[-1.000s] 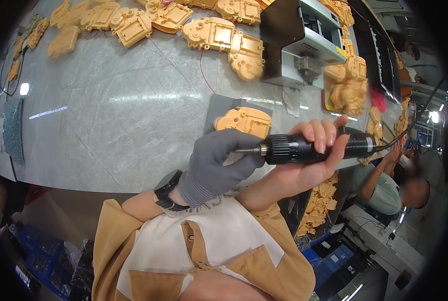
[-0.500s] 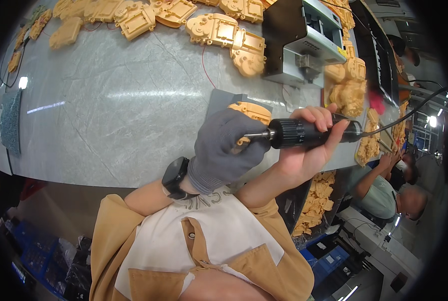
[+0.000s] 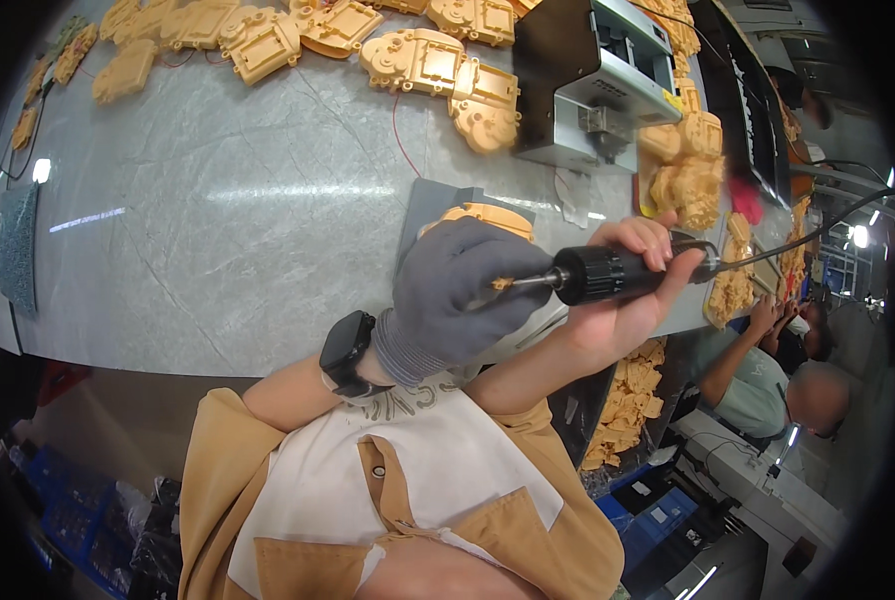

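My left hand (image 3: 457,285), in a grey knitted glove, is closed with a small orange plastic part (image 3: 502,284) showing among its fingers. In my bare right hand (image 3: 622,310) is a black electric screwdriver (image 3: 602,275), lying nearly level and pointing left. Its metal bit (image 3: 535,280) reaches to the small part, partly covered by the gloved fingers. Just beyond the glove, an orange plastic housing (image 3: 492,214) rests on a grey fixture (image 3: 422,205); the glove hides most of both.
Several orange housings (image 3: 412,58) with thin wires line the table's far side. A silver and black machine (image 3: 592,100) stands at far right. The screwdriver's cable (image 3: 807,238) runs off right. A bin of orange parts (image 3: 622,410) is below the table edge; a co-worker (image 3: 747,385) sits at right.
The screwdriver has shifted slightly right and down, and more of the bit and small part shows. The gloved fingers have changed position slightly. The whole view has shifted a little.
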Demonstrator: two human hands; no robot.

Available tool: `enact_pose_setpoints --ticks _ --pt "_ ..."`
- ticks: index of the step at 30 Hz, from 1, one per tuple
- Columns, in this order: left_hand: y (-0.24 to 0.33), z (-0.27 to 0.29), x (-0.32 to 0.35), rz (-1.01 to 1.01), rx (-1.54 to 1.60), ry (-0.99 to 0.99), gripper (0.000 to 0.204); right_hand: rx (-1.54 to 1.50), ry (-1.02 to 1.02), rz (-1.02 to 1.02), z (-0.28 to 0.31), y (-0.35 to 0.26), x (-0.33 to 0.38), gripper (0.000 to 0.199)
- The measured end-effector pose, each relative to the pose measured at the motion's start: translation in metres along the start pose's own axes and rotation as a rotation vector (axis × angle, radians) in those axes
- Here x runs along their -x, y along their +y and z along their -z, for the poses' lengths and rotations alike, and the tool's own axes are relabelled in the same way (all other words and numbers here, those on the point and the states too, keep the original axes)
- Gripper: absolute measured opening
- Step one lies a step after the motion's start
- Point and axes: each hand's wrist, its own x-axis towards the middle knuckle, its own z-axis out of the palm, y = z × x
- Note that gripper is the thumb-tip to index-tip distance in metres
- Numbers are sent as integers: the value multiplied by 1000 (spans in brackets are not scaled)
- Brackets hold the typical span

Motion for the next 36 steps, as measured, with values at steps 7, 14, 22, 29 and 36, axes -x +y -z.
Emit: enact_pose_setpoints --ticks 7,14,22,29,36 --pt "-2 1 -1 23 69 52 26 -5 14 4 1 7 1 33" --pt "-4 -4 -4 -47 61 90 29 -29 23 9 1 4 0 32" --pt "-3 6 -10 -190 -166 24 31 -24 24 -3 4 5 0 32" --pt "-11 4 -11 -178 -65 43 30 -14 26 0 8 3 -2 34" --pt "-6 5 -10 -184 -71 -144 34 -152 -16 -139 6 -6 -4 37"
